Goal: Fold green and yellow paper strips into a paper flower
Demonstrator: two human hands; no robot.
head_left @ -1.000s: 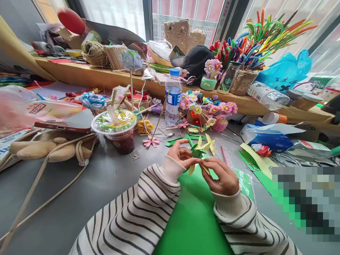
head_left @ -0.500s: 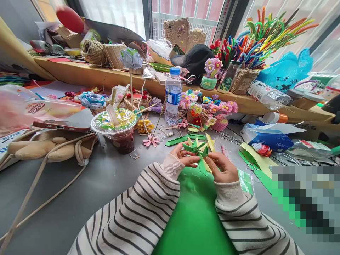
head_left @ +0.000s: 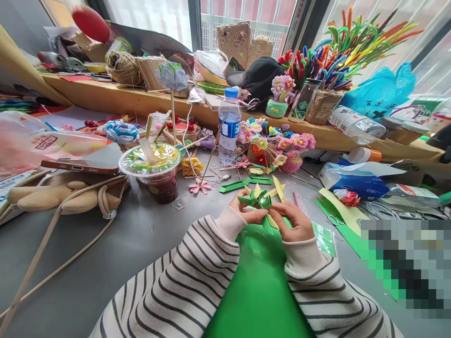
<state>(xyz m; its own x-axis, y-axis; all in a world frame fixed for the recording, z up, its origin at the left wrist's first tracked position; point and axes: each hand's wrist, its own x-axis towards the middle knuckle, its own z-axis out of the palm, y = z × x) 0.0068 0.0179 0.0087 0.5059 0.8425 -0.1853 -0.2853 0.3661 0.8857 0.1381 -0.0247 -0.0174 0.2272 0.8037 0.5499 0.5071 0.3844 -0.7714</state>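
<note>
Between my two hands is a folded paper flower [head_left: 260,199] with green and pale yellow pointed petals. My left hand [head_left: 246,210] grips it from the left, thumb along its lower edge. From the right, my right hand [head_left: 291,222] pinches the lower petals between thumb and fingers. The flower is held above a smooth green surface [head_left: 262,281] in front of me. Just beyond lie folded green paper strips [head_left: 243,184] and a yellow strip [head_left: 279,188] on the grey table [head_left: 155,253].
A lidded drink cup [head_left: 155,173] stands to the left, with a pink paper flower [head_left: 200,186] beside it. A water bottle [head_left: 229,129] and crocheted flowers [head_left: 278,141] are behind. On the right are scissors [head_left: 334,219], green paper [head_left: 352,239] and a blue tissue pack [head_left: 355,180].
The paper flower has turned and tilted slightly between my hands, its petals shifted. My left hand has moved a little, its thumb further across the flower's lower side.
</note>
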